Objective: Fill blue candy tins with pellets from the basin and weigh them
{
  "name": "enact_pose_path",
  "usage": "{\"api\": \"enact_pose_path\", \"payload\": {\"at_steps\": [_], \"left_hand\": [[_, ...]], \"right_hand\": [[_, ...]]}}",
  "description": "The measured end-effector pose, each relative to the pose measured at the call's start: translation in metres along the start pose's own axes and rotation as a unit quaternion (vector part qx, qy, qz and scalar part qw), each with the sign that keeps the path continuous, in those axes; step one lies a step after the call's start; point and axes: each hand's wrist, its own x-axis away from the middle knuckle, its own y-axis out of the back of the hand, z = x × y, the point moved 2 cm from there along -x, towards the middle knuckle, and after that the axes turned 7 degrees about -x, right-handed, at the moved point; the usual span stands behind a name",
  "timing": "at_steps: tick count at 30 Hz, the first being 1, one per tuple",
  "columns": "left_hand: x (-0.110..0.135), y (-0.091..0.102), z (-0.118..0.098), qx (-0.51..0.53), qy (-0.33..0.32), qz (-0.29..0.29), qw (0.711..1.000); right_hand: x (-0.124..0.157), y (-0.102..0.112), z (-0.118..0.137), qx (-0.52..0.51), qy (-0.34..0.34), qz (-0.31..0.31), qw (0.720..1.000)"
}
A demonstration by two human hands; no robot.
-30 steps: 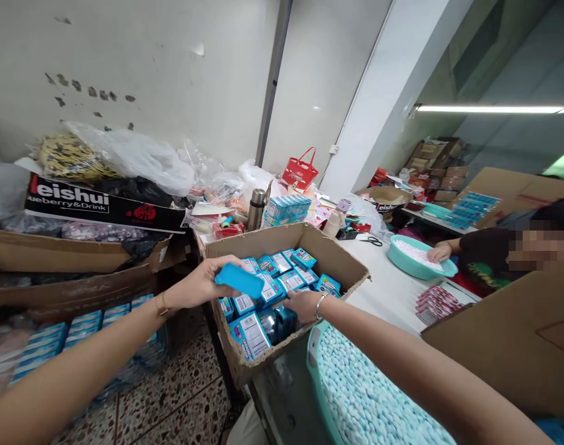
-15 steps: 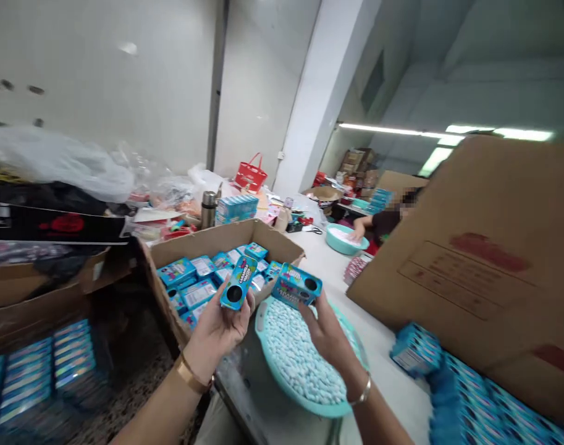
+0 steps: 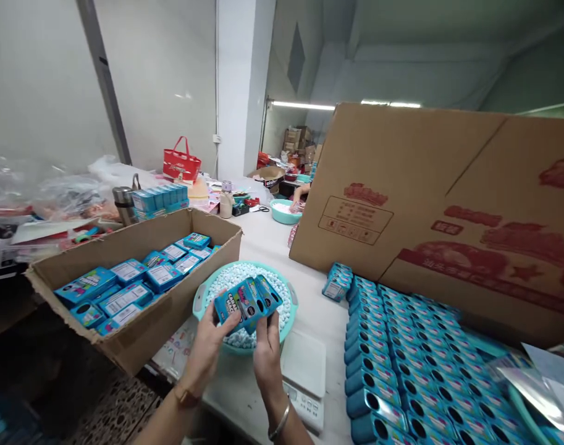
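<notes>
Over the basin, my left hand is closed on a blue candy box with printed lettering, thumb across its front. My right hand grips another blue candy box from below, its fingers largely behind the boxes. The two boxes touch and partly overlap, both tilted. Beneath them stands a turquoise basin full of small pale blue and white candies. To the left, a cardboard carton holds several loose blue boxes, lying flat at various angles.
A white scale lies right of the basin. Rows of upright blue boxes fill the table's right side, before a large cardboard sheet. A steel flask and red bag stand behind the carton. Another person's hand reaches into a farther basin.
My view has swung to the right, bringing the scale and more rows of boxes into sight. The two held boxes, apart before, are now together over the basin.
</notes>
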Motion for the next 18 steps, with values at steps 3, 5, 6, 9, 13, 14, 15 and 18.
{"api": "enact_pose_path", "payload": {"at_steps": [3,5,6,9,13,14,15,18], "left_hand": [[-0.004,0.021,-0.020,-0.202,-0.077,0.007,0.976],[-0.004,0.029,-0.036,-0.251,-0.088,0.093,0.959],[-0.002,0.032,-0.042,-0.244,-0.072,0.152,0.955],[0.006,0.044,-0.045,-0.153,-0.027,0.199,0.968],[0.021,0.080,-0.020,-0.070,-0.015,0.000,0.997],[0.025,0.090,-0.014,-0.082,-0.008,-0.045,0.996],[0.027,0.098,-0.011,-0.112,-0.007,-0.081,0.990],[0.025,0.106,-0.015,-0.289,-0.062,-0.113,0.949]], "right_hand": [[-0.001,0.003,0.000,0.002,0.021,0.069,0.997],[0.001,0.002,0.008,0.019,0.026,0.132,0.991],[0.002,0.000,0.013,0.029,0.031,0.165,0.985],[0.001,-0.009,0.034,0.068,0.078,0.277,0.955],[-0.032,-0.028,0.052,0.189,0.208,0.346,0.895],[-0.047,-0.036,0.053,0.242,0.250,0.332,0.877],[-0.064,-0.044,0.052,0.304,0.289,0.314,0.852],[-0.110,-0.080,0.035,0.475,0.343,0.351,0.731]]}}
